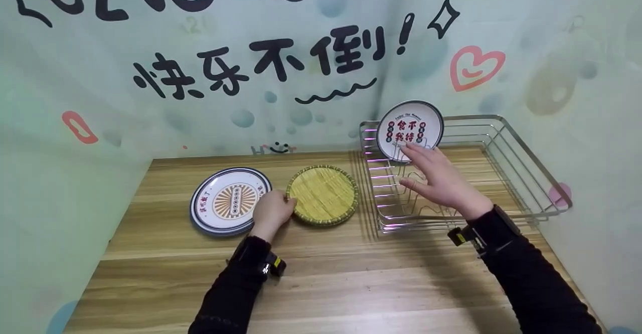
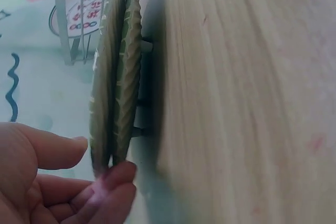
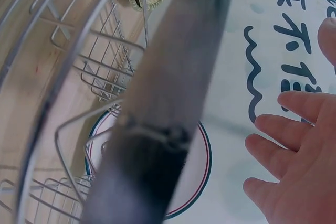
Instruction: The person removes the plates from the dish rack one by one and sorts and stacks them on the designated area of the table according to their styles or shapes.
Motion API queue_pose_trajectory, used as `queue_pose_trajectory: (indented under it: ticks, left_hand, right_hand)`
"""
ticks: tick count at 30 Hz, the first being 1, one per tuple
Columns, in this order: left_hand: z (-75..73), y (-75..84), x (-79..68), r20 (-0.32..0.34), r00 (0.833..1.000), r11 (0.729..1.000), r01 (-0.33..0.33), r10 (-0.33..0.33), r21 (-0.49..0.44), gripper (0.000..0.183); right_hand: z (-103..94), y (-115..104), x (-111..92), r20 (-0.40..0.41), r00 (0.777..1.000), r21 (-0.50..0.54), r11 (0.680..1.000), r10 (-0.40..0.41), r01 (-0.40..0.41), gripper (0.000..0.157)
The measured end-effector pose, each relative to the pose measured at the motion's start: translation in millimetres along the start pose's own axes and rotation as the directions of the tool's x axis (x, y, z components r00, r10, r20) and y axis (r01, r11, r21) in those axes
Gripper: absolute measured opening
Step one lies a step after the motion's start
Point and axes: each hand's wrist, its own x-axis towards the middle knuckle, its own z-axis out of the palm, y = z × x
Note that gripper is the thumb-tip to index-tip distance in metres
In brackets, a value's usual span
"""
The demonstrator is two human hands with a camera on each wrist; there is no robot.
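My left hand (image 1: 272,213) is at the left rim of a round yellow woven tray (image 1: 323,193) on the table. In the left wrist view two such trays lie stacked, the lower one (image 2: 128,72) on short feet. Thumb and curled fingers (image 2: 113,195) pinch the near rim of the upper tray (image 2: 105,82). My right hand (image 1: 444,178) hovers over a wire rack (image 1: 526,153), its fingers spread and holding nothing. Beyond its fingertips a white plate (image 1: 410,123) with red lettering stands upright in the rack's far left corner.
Left of the woven trays lies a stack of white plates (image 1: 220,198) with dark blue rims, partly behind my left hand. A printed cloth (image 1: 281,113) hangs behind the wooden table (image 1: 331,284). The rack's metal band (image 3: 157,98) crosses the right wrist view.
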Motion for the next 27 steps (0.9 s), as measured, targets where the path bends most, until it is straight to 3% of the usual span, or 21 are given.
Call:
queue_pose_trajectory:
  ticks: [5,13,27]
  left_hand:
    - [-6.5,7.5,-3.8,0.031,0.999,0.997,-0.01,0.008,0.072,0.033]
    - [-14.8,16.9,-10.6,0.071,0.996,0.993,-0.052,0.045,0.106,0.034]
    - [-30.1,24.5,-20.9,0.06,0.991,0.981,-0.13,0.123,0.147,0.035]
  right_hand:
    - [-4.6,2,5,0.017,1.0,-0.025,1.0,0.011,-0.011,0.074]
    - [-12.7,5,15,0.04,0.999,-0.061,0.998,0.03,-0.027,0.077]
    - [-25.6,14,30,0.046,0.998,-0.097,0.994,0.044,-0.039,0.076]
